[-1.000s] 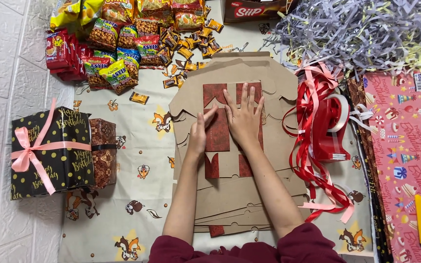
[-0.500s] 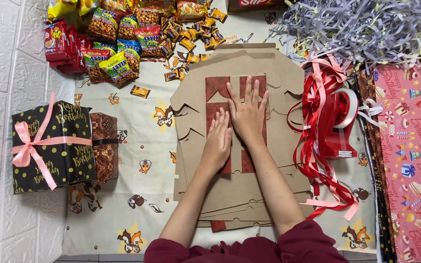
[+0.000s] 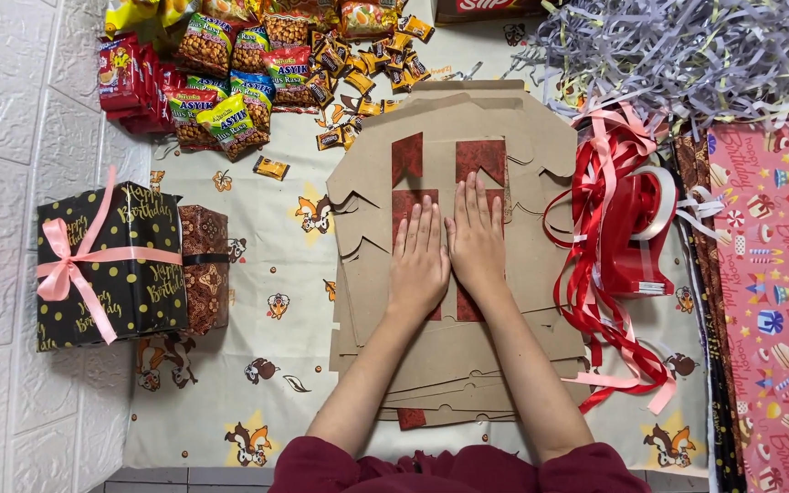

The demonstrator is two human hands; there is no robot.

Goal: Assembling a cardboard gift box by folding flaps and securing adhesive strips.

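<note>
Here the left hand (image 3: 419,265) and right hand (image 3: 477,242) lie open and flat, gripping nothing, side by side on the stacked cardboard box blanks (image 3: 454,274), apparently pressing them level mid-surface.

A stack of flat, unfolded brown cardboard box blanks (image 3: 495,356) lies on a cartoon-printed cloth, its notched, tabbed edges fanned slightly out of line along the left and bottom sides. Dark red patterned panels show through on the top sheet, and a red corner pokes out at the bottom edge. Both palms press flat on the top blank, side by side.
</note>
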